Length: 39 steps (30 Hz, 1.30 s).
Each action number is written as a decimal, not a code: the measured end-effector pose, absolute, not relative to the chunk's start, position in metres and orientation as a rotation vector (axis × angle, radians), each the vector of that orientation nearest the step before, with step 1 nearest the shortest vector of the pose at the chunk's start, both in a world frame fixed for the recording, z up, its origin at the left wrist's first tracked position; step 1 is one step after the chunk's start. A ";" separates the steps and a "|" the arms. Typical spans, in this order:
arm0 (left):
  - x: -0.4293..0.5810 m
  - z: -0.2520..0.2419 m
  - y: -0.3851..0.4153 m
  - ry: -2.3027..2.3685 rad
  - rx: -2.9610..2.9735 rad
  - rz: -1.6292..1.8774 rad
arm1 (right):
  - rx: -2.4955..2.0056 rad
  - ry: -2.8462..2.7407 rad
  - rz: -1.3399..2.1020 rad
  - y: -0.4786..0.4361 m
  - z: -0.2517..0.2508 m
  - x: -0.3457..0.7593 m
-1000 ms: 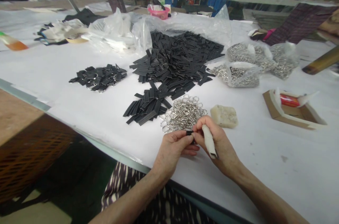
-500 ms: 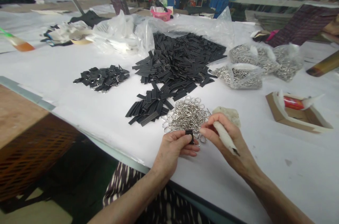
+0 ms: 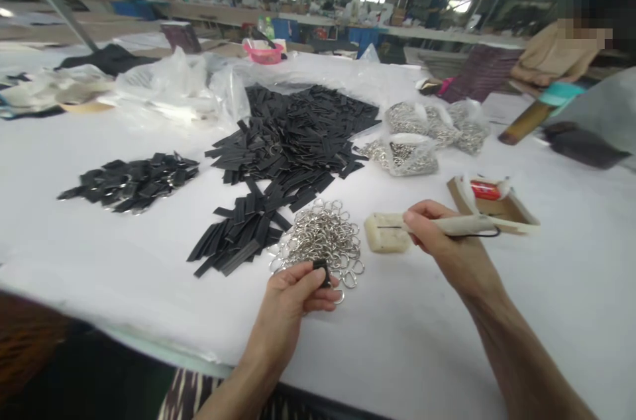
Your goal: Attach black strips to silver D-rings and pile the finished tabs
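My left hand (image 3: 293, 297) is closed in a pinch on a small folded black strip with a metal ring (image 3: 325, 274), just in front of a loose heap of metal rings (image 3: 320, 241). My right hand (image 3: 437, 234) grips a white-wrapped tool (image 3: 460, 226) with a black cord, its thin tip touching a pale yellowish block (image 3: 385, 232) on the white table (image 3: 124, 241). A short stack of black strips (image 3: 238, 234) lies to the left of the rings.
A big pile of black strips (image 3: 298, 132) lies mid-table, a smaller pile of finished pieces (image 3: 132, 178) to the left, bags of rings (image 3: 422, 135) and a cardboard tray with a red tube (image 3: 489, 198) to the right. Plastic bags lie behind. A person sits far right.
My right hand has left the strip and swung right, laying the tool's tip on the pale block. My left hand still pinches the strip. The camera has tilted up and shifted.
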State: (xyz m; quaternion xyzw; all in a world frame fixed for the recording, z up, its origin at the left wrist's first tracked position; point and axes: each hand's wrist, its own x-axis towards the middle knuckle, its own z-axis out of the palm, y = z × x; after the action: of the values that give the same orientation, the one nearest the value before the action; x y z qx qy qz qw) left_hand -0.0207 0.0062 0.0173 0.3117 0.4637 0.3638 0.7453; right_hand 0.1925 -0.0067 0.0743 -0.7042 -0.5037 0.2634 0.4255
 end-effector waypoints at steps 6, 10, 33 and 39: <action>-0.016 0.014 0.010 1.017 0.750 0.722 | -1.875 -1.288 0.565 0.002 0.073 0.199; -0.011 0.016 0.010 1.010 0.773 0.679 | -1.983 -1.291 0.564 0.004 0.069 0.198; -0.009 0.012 0.008 0.935 0.774 0.612 | -2.022 -1.317 0.547 0.008 0.057 0.198; -0.009 0.012 0.005 0.897 0.731 0.662 | -1.920 -1.278 0.565 -0.004 0.069 0.202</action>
State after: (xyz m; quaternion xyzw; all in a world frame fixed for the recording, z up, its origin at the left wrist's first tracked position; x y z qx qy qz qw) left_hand -0.0087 0.0051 0.0119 0.3389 0.4159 0.3072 0.7860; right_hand 0.2018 -0.0044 0.0690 -0.7498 -0.4990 0.2206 0.3744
